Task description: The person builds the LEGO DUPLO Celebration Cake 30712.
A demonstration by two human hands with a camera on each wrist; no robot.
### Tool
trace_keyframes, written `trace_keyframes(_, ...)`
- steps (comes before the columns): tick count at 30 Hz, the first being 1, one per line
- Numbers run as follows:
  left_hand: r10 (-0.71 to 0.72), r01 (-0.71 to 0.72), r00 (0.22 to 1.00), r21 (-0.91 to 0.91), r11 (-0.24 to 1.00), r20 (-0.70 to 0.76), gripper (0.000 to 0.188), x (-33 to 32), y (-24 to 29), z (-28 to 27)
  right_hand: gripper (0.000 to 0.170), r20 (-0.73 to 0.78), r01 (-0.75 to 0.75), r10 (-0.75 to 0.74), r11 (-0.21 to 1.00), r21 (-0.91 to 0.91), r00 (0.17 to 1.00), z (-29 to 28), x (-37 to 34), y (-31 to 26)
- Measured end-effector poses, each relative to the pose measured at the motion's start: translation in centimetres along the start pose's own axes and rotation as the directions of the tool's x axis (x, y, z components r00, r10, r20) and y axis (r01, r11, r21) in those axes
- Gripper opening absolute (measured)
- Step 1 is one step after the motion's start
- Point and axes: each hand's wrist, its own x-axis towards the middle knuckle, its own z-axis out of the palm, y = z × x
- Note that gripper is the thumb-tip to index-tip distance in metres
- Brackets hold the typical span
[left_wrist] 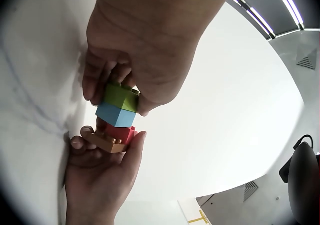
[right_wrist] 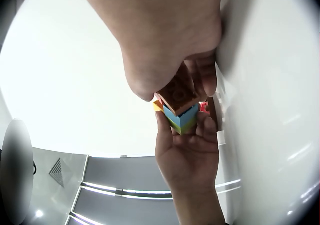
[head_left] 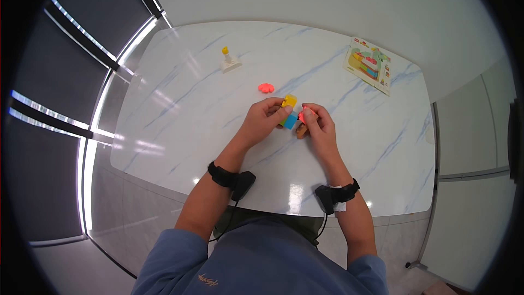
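Close in front of the body, over the marbled table, my left hand [head_left: 261, 122] grips a small group of toy building bricks. A yellow brick [head_left: 289, 100] shows at its thumb, with a green brick [left_wrist: 121, 96] and a light blue brick [left_wrist: 116, 115] stacked together. My right hand [head_left: 323, 134] pinches a red brick [left_wrist: 121, 132] and a brown brick [left_wrist: 109, 142] between thumb and fingers. In the left wrist view the red brick sits right at the blue one's face. Fingers hide part of both groups.
Beyond the hands a red scallop-edged piece [head_left: 266, 88] lies on the table [head_left: 185, 104]. Farther back stands a white piece with a yellow-topped post [head_left: 231, 65]. A picture sheet [head_left: 371, 65] showing a brick model lies at the back right.
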Motion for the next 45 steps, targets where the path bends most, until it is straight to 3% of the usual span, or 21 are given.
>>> trace_keyframes(3,0.009,-0.009,1.000,-0.014,1.000,0.000,0.040,0.1,-0.4,0.1,0.041,0.013,0.084,-0.083,0.985,-0.151,0.996,0.3,-0.1,0.4)
trace_keyframes(6,0.007,-0.007,1.000,-0.011,1.000,0.010,0.039,0.2,-0.7,0.0,0.044,0.031,0.034,-0.028,0.974,-0.224,0.999,0.4,-0.4,-0.4)
trace_keyframes(14,-0.060,0.064,0.997,-0.091,0.994,0.039,0.033,-0.2,1.0,-0.7,0.043,0.062,0.018,-0.010,0.992,-0.128,0.998,0.0,-0.6,-0.7)
trace_keyframes(17,-0.001,0.001,1.000,-0.052,0.999,0.009,0.034,0.1,0.3,-1.0,0.045,0.064,0.014,-0.006,0.993,-0.119,0.998,0.1,-0.4,-0.5)
trace_keyframes(18,0.063,-0.054,0.997,0.144,0.988,-0.055,0.035,0.0,0.3,-0.8,0.045,0.059,0.018,-0.011,0.992,-0.126,0.998,0.0,-0.4,-0.3)
trace_keyframes(20,0.224,-0.117,0.963,0.523,0.844,-0.147,0.038,-0.4,0.2,-0.3,0.046,-0.006,0.081,-0.085,0.962,-0.261,0.996,-0.2,-0.2,0.3)
trace_keyframes(24,0.388,-0.186,0.912,0.707,0.682,-0.134,0.042,-0.3,-0.1,-0.4,0.048,-0.076,0.079,-0.115,0.925,-0.372,0.990,-0.1,0.0,0.5)
trace_keyframes(26,0.464,-0.216,0.879,0.775,0.594,-0.111,0.042,-0.2,-0.5,-0.5,0.049,-0.083,0.100,-0.140,0.923,-0.372,0.987,0.1,-0.1,0.4)
trace_keyframes(30,0.478,-0.236,0.876,0.807,0.541,-0.064,0.042,-0.1,-0.7,-0.7,0.047,-0.093,0.176,-0.216,0.931,-0.321,0.972,0.2,0.4,1.2)
trace_keyframes(35,0.470,-0.202,0.881,0.864,0.460,-0.045,0.040,-0.3,-0.8,-0.7,0.044,-0.114,0.119,-0.169,0.929,-0.351,0.979,0.0,0.3,0.8)
trace_keyframes(38,0.422,-0.169,0.905,0.863,0.475,-0.055,0.041,-0.6,-0.6,-0.6,0.044,-0.149,0.062,-0.111,0.952,-0.301,0.982,-0.6,0.6,1.1)
trace_keyframes(41,0.477,-0.212,0.878,0.857,0.470,-0.044,0.038,-0.8,-0.2,-0.3,0.047,-0.153,0.027,-0.054,0.985,-0.172,0.987,-0.5,0.5,0.5)
trace_keyframes(45,0.487,-0.324,0.873,0.743,0.586,-0.003,0.034,-1.0,1.4,0.0,0.053,-0.065,-0.007,0.006,1.000,-0.019,0.998,-0.4,0.1,-0.5)
